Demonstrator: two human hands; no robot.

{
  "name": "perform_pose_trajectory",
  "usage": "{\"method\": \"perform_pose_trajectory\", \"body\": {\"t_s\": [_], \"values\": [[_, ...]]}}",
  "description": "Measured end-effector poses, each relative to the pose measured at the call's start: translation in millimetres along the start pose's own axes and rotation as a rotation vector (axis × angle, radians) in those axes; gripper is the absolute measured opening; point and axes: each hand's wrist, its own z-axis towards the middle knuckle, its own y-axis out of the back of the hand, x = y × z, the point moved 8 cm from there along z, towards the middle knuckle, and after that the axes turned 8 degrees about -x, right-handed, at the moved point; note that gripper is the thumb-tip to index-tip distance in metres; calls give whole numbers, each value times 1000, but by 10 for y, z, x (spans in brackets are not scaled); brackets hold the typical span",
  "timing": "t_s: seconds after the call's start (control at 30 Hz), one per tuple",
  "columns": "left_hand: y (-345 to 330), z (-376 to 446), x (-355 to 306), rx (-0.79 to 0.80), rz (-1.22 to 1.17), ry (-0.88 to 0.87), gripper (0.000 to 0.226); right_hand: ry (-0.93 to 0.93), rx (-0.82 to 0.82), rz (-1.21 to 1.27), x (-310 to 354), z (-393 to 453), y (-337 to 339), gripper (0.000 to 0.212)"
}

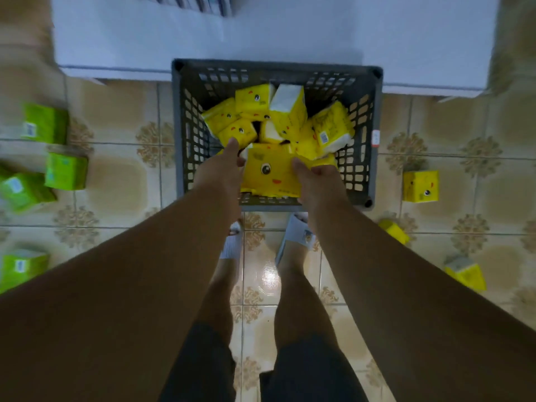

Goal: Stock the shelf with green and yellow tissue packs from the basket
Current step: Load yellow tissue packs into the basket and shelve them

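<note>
Hands: left (pixel 224 169), right (pixel 316 181) both grip yellow pack (pixel 268 172) | print unreadable

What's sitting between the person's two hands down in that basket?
In the head view, a big yellow tissue pack lies between the left hand and right hand, inside the grey basket. Both hands touch its sides.

left hand (pixel 224 166), right hand (pixel 316 175) (arms outstretched)
</note>
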Motion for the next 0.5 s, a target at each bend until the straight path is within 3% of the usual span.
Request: {"method": "perform_pose_trajectory", "body": {"t_s": [0.1,0.2,0.5], "values": [[244,-478,-117,-17,-35,-24,32,46,10,92,229,-681,311,47],[519,-1103,-261,1,-47,-79,21,132,32,179,496,-1357,691,30],[792,-3140,-1195,70,-113,-524,17,473,-222,370,1299,-2906,1927,11]]}}
